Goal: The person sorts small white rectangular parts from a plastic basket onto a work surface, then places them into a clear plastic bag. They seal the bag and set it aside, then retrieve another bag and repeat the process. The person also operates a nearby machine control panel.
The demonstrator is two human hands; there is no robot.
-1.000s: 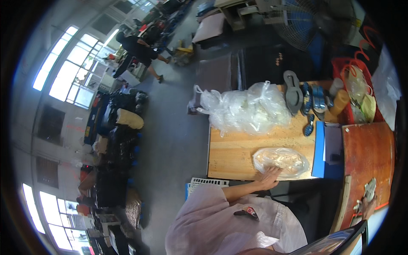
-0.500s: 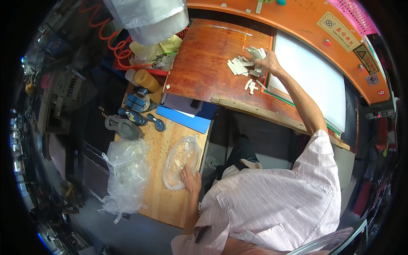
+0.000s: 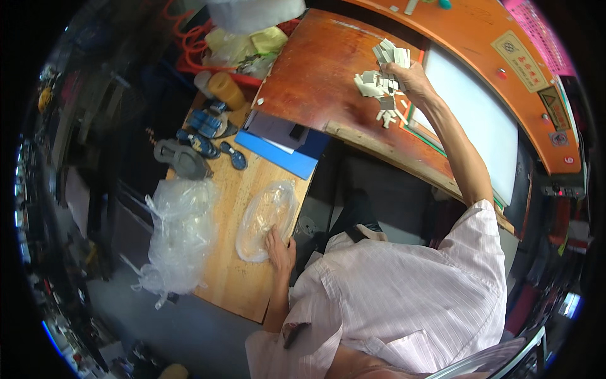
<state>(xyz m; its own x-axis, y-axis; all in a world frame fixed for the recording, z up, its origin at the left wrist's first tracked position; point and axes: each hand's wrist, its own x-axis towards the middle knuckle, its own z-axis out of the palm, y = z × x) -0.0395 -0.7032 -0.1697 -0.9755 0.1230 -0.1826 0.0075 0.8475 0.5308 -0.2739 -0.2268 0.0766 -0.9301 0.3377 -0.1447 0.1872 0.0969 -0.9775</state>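
Note:
At the far side, my right hand (image 3: 409,78) is closed round a bunch of pale flat strips (image 3: 392,54) above the red-brown board. Under and beside it lie a loose heap of the same strips (image 3: 372,84) and a few small scraps (image 3: 387,118). My left hand (image 3: 279,250) lies at the near right rim of a clear plastic bag (image 3: 257,218) spread on the light wooden table. Its fingers are stretched over the bag's edge with the thumb apart. Whether they pinch the film cannot be made out.
Filled clear bags (image 3: 180,234) sit left of the open bag. Behind are shoe-sole-shaped pieces (image 3: 201,144), a tape roll (image 3: 226,90), a blue folder (image 3: 278,155) and a red basket (image 3: 243,81). White sheets (image 3: 470,120) lie right of the strips, before an orange machine (image 3: 467,25).
The whole view has shifted. My right hand has closed on more strips, and the bunch now stands up above the heap. My left hand stays at the bag's rim.

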